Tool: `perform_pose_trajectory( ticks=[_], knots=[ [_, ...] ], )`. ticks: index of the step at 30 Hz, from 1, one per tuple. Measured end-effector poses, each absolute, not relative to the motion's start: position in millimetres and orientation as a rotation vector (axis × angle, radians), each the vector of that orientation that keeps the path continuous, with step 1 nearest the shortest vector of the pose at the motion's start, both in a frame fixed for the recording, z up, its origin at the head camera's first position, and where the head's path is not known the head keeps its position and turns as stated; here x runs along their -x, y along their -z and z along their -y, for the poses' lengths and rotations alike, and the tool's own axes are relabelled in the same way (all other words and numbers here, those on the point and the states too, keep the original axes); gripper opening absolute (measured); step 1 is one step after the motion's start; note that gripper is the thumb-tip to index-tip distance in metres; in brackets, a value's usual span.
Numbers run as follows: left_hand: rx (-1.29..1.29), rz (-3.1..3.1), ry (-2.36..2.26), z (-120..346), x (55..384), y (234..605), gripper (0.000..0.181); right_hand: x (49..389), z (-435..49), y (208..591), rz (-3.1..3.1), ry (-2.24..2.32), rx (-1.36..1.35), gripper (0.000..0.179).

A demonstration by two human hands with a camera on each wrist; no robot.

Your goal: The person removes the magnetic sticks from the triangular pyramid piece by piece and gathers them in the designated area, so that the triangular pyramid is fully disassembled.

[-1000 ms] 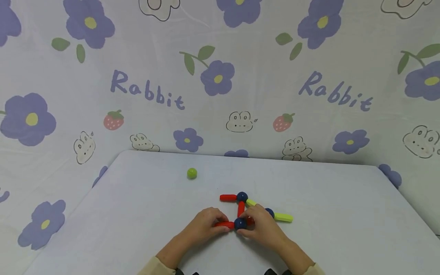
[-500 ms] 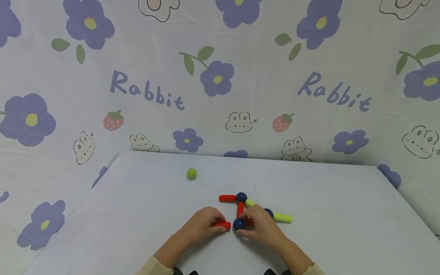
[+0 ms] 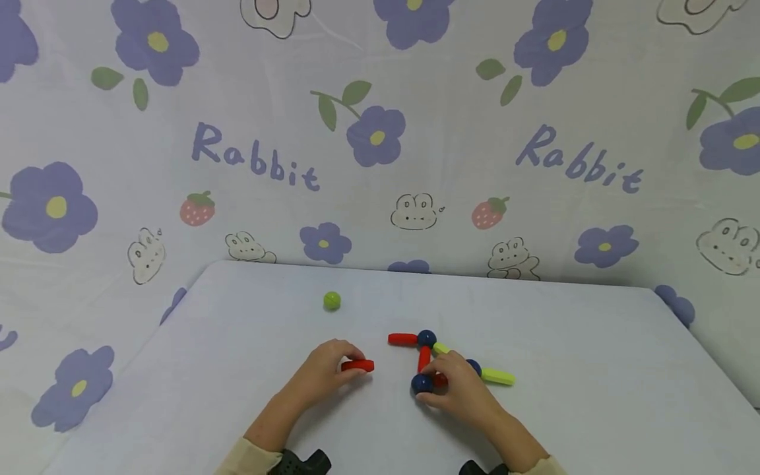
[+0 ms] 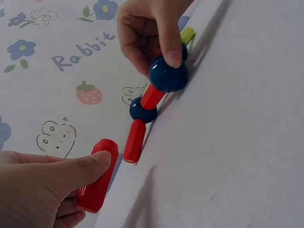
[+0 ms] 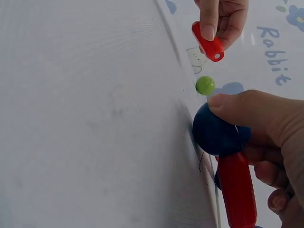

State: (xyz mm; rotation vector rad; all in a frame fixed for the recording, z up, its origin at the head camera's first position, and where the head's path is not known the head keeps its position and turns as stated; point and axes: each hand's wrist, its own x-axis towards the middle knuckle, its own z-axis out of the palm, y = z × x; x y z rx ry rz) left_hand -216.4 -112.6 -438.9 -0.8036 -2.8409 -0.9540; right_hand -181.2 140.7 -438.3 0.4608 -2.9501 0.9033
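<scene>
My left hand (image 3: 332,371) pinches a loose red magnetic rod (image 3: 358,365) between thumb and fingers, a short way left of the built shape. In the left wrist view the whole red rod (image 4: 97,176) shows, its ends bare. My right hand (image 3: 460,389) holds the near dark blue ball (image 3: 422,383), its thumb pressed on it. From that ball one red rod (image 3: 424,360) runs back to another blue ball (image 3: 426,338), and a second red rod (image 5: 236,190) lies partly under the right hand. A further red rod (image 3: 403,339) sticks out left from the back ball.
A green ball (image 3: 332,301) sits alone at the back left of the white table (image 3: 249,316). Right of the shape, a yellow-green rod (image 3: 497,377) reaches out from a third blue ball (image 3: 474,367). A printed cloth (image 3: 451,132) hangs behind the table.
The left hand has pulled the red rod off the near blue ball and carried it left and slightly back. The right hand keeps its hold, shifting slightly right with the shape.
</scene>
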Motion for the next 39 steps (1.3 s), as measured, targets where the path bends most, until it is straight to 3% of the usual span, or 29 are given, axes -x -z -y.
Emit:
perform_pose_trajectory(
  ticks=[12,24,39],
  knots=[
    [0.697,2.889,0.842,142,232,438,0.017,179,-144,437,2.951,-0.94,-0.545,0.034],
    [0.825,2.878,0.458,196,273,428,0.015,181,-147,438,2.942,-0.943,-0.589,0.035],
    [0.807,2.926,0.18,207,303,423,0.008,181,-149,439,2.947,-0.949,-0.598,0.035]
  ],
)
